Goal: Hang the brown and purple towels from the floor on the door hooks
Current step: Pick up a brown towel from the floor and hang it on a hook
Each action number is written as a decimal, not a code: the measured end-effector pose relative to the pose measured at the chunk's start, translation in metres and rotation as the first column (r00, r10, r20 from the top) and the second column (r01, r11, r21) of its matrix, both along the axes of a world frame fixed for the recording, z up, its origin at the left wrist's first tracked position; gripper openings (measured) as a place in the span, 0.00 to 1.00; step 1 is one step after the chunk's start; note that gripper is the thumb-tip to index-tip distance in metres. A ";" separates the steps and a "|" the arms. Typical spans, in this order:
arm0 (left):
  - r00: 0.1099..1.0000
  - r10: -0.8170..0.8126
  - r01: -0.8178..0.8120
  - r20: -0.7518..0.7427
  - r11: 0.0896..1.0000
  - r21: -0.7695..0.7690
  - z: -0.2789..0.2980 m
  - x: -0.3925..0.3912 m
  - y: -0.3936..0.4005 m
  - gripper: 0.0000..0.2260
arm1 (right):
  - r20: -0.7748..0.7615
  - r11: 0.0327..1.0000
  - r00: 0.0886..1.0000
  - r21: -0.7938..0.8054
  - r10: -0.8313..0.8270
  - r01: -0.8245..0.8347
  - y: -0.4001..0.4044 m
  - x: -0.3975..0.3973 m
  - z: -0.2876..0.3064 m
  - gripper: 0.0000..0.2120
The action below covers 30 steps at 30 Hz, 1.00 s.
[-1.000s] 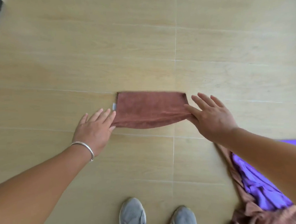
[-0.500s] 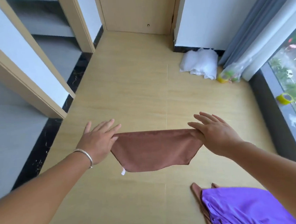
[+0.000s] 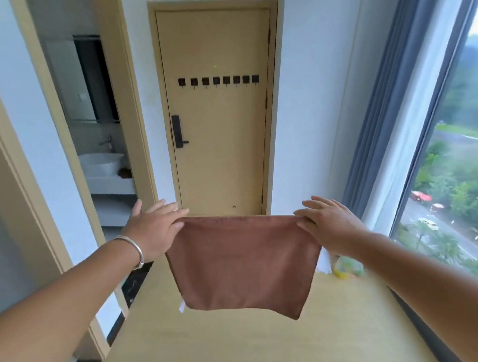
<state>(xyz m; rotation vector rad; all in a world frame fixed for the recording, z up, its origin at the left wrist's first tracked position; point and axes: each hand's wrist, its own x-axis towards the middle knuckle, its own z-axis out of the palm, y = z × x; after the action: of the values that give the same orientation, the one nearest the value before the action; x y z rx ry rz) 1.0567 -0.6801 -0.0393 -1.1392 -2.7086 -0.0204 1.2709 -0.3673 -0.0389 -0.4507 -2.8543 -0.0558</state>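
- Raised off the floor since the earlier frames, the brown towel point(image 3: 243, 265) now hangs in the air in front of the door point(image 3: 221, 153).
- Its long top edge runs level from left to right; the folded cloth drops straight down, a small white tag at the lower left corner.
- Left hand point(image 3: 153, 232) pinches the top left corner, fingers stretched forward.
- Right hand point(image 3: 330, 222) pinches the top right corner likewise.
- A row of dark door hooks point(image 3: 218, 81) sits high on the door, well above the towel.
- A white basin point(image 3: 101, 163) stands in the side room.
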 end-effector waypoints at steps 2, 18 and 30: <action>1.000 0.018 -0.017 -0.021 1.000 0.025 0.037 -0.001 -0.003 0.20 | -0.034 1.000 0.999 0.002 -0.005 0.005 -0.001 -0.004 0.034 0.20; 0.995 0.031 -0.021 -0.095 0.994 0.111 0.141 -0.026 -0.052 0.19 | -0.169 0.989 0.985 0.145 0.033 -0.008 -0.040 -0.047 0.149 0.22; 0.978 0.146 -0.133 -0.148 0.987 0.095 0.122 -0.147 -0.021 0.20 | -0.136 0.988 0.986 0.135 0.096 -0.077 -0.001 -0.189 0.142 0.21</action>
<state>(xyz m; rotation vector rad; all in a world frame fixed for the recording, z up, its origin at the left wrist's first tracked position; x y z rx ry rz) 0.9100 -0.7011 0.0826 -0.8865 -2.6158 -0.0238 1.0822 -0.3685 0.1030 -0.2910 -2.7063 -0.1841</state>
